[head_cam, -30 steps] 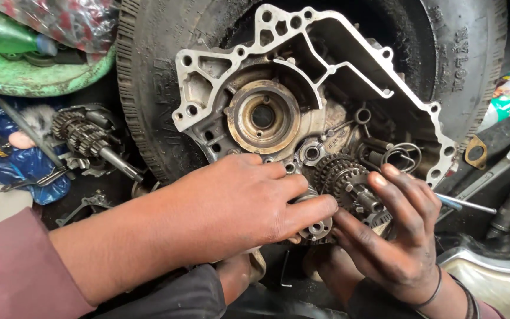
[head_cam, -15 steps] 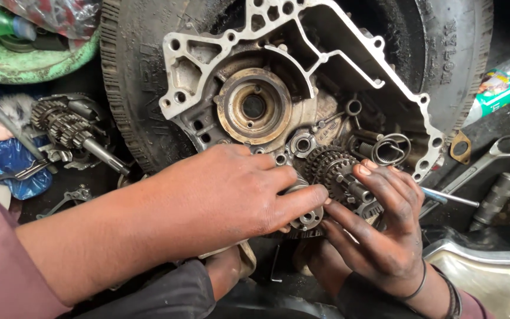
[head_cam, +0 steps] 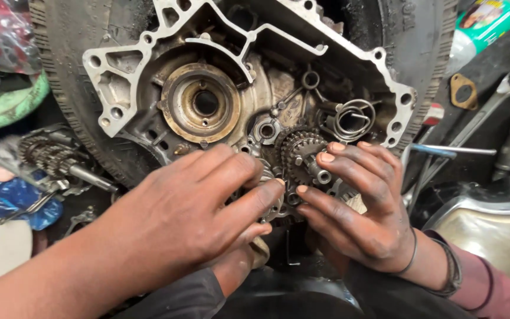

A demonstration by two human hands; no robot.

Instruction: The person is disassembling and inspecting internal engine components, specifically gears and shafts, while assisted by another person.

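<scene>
Here the gear cluster (head_cam: 299,155) sits low in the open aluminium engine case (head_cam: 149,88), just below and right of the round bearing seat (head_cam: 202,105), and its shaft points straight out of the case toward the camera. Both hands meet on it from below. The left hand (head_cam: 190,207) comes in from the lower left, its fingers curled around a second gear and shaft end that they mostly hide. The right hand (head_cam: 361,201) comes from the lower right, its fingertips (head_cam: 327,158) pinching the toothed wheels and the shaft tip. The right hand is the nearer one to the visible cluster, touching it directly; how firmly either hand grips I cannot tell. A coiled return spring (head_cam: 354,121) lies just right of the cluster, clear of the fingers.

Compared with a second ago, the view has moved closer and the case fills more of it. The right fingers have climbed from the cluster's lower edge onto its face. A spare gear shaft (head_cam: 51,159) lies on the floor at left, as before.
</scene>
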